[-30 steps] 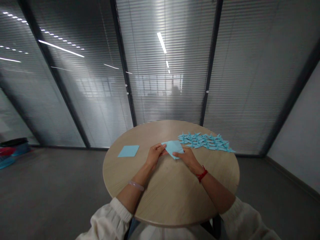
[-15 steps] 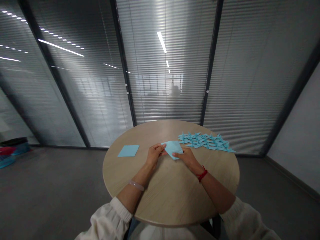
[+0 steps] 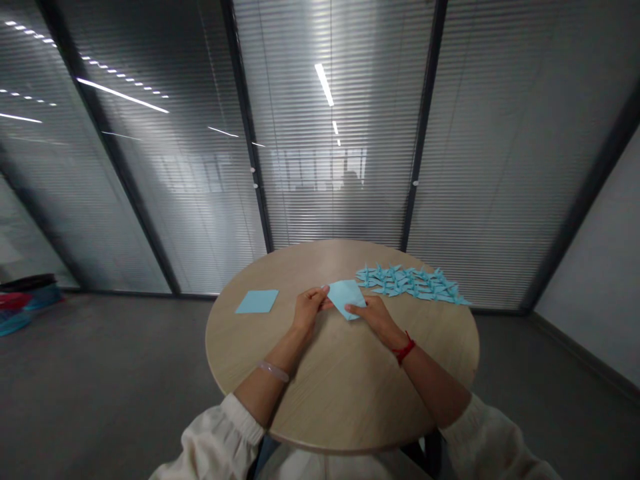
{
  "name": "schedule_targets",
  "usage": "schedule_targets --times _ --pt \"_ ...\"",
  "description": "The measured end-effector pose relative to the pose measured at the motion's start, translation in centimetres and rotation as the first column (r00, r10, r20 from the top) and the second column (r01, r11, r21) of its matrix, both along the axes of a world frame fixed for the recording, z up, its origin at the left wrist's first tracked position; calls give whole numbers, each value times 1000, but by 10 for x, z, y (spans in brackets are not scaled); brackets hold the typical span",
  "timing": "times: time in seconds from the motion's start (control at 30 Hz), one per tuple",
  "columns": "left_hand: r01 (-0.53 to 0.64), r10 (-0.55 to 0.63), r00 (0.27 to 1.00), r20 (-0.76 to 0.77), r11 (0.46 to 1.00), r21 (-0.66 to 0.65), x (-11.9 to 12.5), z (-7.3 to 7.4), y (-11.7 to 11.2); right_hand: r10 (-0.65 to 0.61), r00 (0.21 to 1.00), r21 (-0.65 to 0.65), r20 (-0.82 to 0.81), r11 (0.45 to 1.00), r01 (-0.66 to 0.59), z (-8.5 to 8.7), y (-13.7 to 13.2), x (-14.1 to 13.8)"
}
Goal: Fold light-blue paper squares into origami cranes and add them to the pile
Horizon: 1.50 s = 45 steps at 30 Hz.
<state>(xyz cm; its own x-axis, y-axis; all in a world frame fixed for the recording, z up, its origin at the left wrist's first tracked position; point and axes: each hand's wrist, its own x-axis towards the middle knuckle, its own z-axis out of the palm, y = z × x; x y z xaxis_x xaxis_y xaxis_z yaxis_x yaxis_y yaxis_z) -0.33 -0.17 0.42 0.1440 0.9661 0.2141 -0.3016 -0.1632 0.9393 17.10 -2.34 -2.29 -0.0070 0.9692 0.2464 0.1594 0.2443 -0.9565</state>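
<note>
A light blue folded paper sheet [image 3: 346,294] is held just above the round wooden table [image 3: 345,393], near its middle. My left hand [image 3: 309,308] pinches the sheet's left corner with closed fingers. My right hand [image 3: 375,315] grips its lower right edge, a red cord round the wrist. Both forearms come up from the near edge in white sleeves.
A flat blue paper square [image 3: 257,301] lies on the table's left side. Several small blue folded paper cranes [image 3: 410,283] lie in rows at the far right. Glass partitions with blinds stand behind the table. Coloured items [image 3: 20,300] sit on the floor at far left.
My left fingers have shifted slightly along the sheet's left corner. The paper and my right hand stay almost where they were.
</note>
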Motion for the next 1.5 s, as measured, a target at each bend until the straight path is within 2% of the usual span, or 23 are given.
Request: schedule_targets --times 0.3,0.6,0.93,1.3,1.5 --pt "15 -14 999 44 1000 -23 -2 -3 3 4 1000 -5 -5 1000 -4 1 -2 -1" --pt "46 -39 996 83 996 -82 -5 0 1 -18 1000 11 5 1000 18 -1 1 1" --pt "-4 15 995 99 994 -109 -5 -2 3 -9 1000 10 -1 1000 9 2 -2 0" --pt "-56 77 988 135 987 -148 -5 3 0 8 1000 47 19 999 -9 0 0 1" --pt "6 10 990 138 993 -116 -6 4 1 -5 1000 24 -19 1000 5 -1 1 1"
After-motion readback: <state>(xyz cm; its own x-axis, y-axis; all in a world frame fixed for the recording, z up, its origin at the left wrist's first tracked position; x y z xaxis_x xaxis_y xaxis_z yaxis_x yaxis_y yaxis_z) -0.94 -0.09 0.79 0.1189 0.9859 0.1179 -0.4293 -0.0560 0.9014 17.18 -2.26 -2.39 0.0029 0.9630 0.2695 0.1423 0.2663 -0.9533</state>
